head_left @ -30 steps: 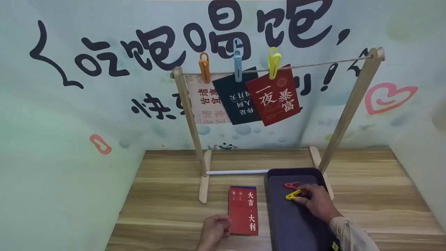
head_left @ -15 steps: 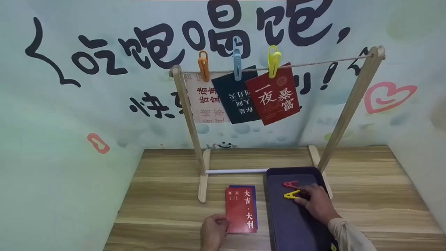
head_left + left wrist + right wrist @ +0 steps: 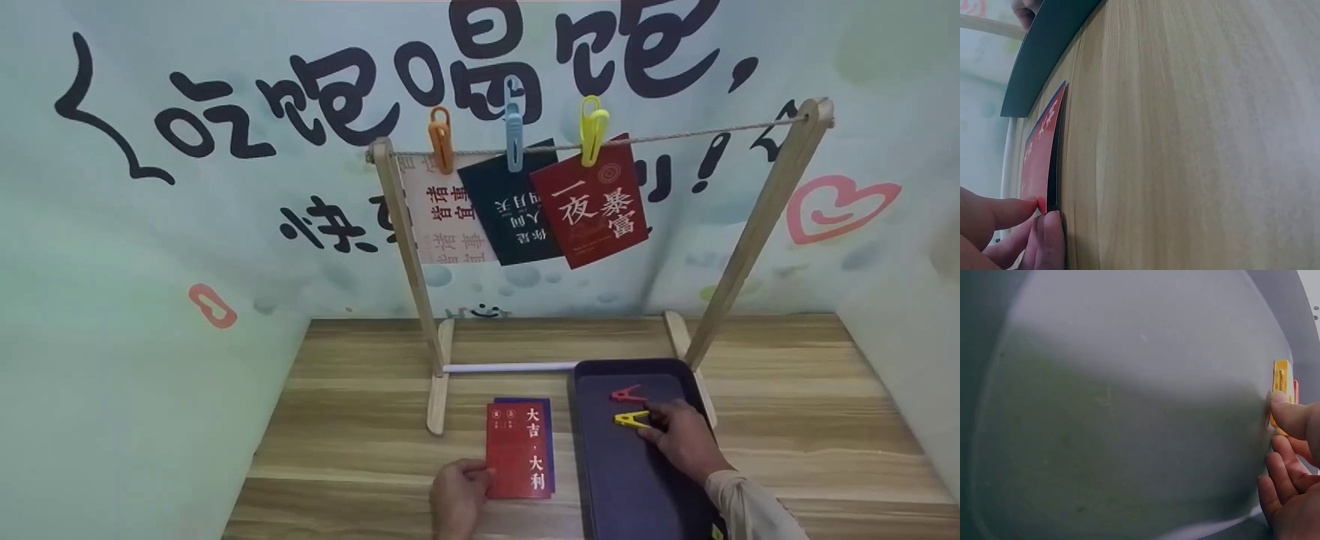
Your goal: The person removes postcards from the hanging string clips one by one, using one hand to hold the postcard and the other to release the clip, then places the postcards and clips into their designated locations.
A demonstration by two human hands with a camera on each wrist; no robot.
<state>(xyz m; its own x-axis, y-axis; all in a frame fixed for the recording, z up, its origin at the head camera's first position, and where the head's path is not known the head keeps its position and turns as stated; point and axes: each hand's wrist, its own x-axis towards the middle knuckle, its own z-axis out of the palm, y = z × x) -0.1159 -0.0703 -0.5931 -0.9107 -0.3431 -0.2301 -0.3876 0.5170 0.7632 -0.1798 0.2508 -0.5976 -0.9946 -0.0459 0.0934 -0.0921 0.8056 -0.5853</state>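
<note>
My left hand (image 3: 459, 495) pinches the lower left edge of a red card (image 3: 517, 454) with white characters. In the left wrist view, my thumb lies on top of the red card (image 3: 1039, 163) and fingers are at its edge. A blue card (image 3: 550, 450) shows beneath it along the top and right. Inside the dark tray (image 3: 634, 510), my right hand (image 3: 686, 442) pinches a yellow clothespin (image 3: 628, 419) by its near end. The right wrist view shows my thumb against the yellow clothespin (image 3: 1281, 374). Just beyond it lies a red clothespin (image 3: 627, 394).
Behind stands a wooden rack (image 3: 757, 240) with a rope (image 3: 712, 133). Orange (image 3: 441, 142), blue (image 3: 514, 142) and lime (image 3: 593, 133) clothespins hold a pale card (image 3: 446, 240), a dark card (image 3: 514, 217) and another red card (image 3: 592, 217) on it. The tray's far end overlaps the rack's base.
My left hand has shifted the red card slightly left, so more of the blue card shows. My right hand stays at the yellow clothespin, with hardly any movement.
</note>
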